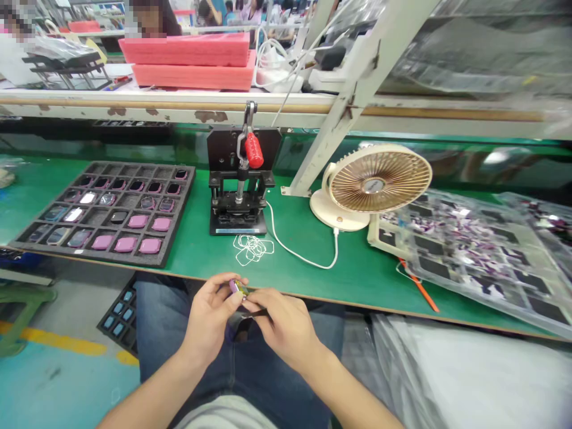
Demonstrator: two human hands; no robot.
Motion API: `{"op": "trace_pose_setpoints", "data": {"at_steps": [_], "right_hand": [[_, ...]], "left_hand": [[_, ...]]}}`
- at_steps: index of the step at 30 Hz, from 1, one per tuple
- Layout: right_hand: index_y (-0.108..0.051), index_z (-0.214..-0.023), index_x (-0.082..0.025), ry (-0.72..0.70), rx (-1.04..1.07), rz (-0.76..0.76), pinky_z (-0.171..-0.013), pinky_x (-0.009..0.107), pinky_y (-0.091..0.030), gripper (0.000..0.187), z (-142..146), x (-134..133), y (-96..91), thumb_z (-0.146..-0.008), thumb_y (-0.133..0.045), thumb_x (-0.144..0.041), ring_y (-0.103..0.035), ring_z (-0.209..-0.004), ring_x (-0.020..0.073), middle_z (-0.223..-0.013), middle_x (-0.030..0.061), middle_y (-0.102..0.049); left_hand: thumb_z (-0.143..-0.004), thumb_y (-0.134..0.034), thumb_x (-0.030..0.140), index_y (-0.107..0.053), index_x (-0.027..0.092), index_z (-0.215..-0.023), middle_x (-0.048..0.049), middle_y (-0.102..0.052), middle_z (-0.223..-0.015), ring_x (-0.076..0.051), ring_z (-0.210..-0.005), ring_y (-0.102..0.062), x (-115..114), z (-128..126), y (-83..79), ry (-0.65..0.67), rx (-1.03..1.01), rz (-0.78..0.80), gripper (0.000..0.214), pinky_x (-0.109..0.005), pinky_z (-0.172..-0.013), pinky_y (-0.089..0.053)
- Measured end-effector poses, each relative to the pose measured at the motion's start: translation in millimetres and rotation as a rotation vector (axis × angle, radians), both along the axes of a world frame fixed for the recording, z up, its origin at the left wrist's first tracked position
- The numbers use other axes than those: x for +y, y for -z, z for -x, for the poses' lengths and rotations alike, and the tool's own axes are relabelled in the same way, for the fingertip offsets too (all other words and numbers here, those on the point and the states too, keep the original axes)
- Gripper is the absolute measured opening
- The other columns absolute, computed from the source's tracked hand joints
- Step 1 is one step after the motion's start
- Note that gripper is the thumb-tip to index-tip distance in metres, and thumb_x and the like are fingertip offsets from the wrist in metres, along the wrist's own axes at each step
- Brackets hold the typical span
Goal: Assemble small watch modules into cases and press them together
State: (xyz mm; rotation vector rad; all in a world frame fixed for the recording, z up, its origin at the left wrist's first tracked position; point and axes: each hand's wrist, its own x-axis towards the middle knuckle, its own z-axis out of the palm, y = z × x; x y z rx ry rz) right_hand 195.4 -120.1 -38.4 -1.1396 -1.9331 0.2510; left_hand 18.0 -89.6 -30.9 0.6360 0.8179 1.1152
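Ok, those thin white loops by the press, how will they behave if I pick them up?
The thin white loops look very light and floppy, probably with little stiffness. They overlap on the green bench mat, so they may snag and lift as a clump. Their thin strands could also be fiddly to pinch from that flat surface.

This is a factory assembly floor, laid out as a bench line for small devices: a long green-topped table (357, 280) carries a lever-operated bench press (239, 190) with a red grip, a black foam tray (89, 253) with rows of pockets holding small pink and dark parts, and a clear plastic tray stack (473, 250). Chipped white steel framing (344, 119) runs along the table, and pink foam trays (187, 59) are stacked on the next bench. Workers (236, 12) sit at further stations, and a yellow line (58, 341) marks the painted floor.
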Motion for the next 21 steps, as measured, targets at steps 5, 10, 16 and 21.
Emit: {"op": "trace_pose_setpoints", "data": {"at_steps": [5,10,16,21], "right_hand": [[-0.062,-0.125,-0.021,0.104,0.057,0.033,-0.073,0.030,-0.061,0.019,1.0,-1.9,-1.0,-0.107,-0.066,-0.027,-0.076,-0.090,0.0200,-0.107,0.0089,-0.074],[-0.053,-0.147,-0.020,0.038,0.070,0.073,-0.092,0.033,-0.065,0.043,-1.8,-11.9,-0.6,-0.107,-0.064,-0.030,-0.074,-0.119,0.0239,-0.135,0.0154,-0.071],[-0.052,-0.149,-0.025,0.146,0.161,0.071,-0.094,0.022,-0.062,0.041,9.5,-64.5,-5.4,-0.109,-0.061,-0.027,-0.077,-0.116,0.0157,-0.138,0.0086,-0.074],[-0.068,-0.133,-0.024,0.469,0.132,0.317,-0.092,0.019,-0.060,0.039,-29.2,-122.9,4.7,-0.102,-0.070,-0.047,-0.078,-0.107,0.0137,-0.119,0.0019,-0.080]], "left_hand": [[-0.079,-0.095,0.025,-0.082,0.024,-0.111,-0.0085,-0.078,-0.119,-0.026,-0.111,-0.076,-5.1,1.3,5.5,0.018,-0.017,-0.049,0.035,-0.034,-0.096,-0.063],[-0.081,-0.092,0.028,-0.084,0.025,-0.115,-0.0102,-0.077,-0.121,-0.025,-0.106,-0.077,-10.7,2.7,11.4,0.054,0.007,-0.130,0.035,-0.034,-0.092,-0.066],[-0.075,-0.097,0.030,-0.084,0.021,-0.117,-0.0156,-0.079,-0.128,-0.033,-0.115,-0.078,-38.0,5.5,18.9,0.210,0.119,-0.012,0.045,-0.034,-0.099,-0.065],[-0.077,-0.094,0.044,-0.084,0.025,-0.114,-0.0098,-0.080,-0.130,-0.035,-0.112,-0.080,-47.7,-12.8,19.7,0.370,0.213,0.248,0.043,-0.034,-0.088,-0.070]]}}
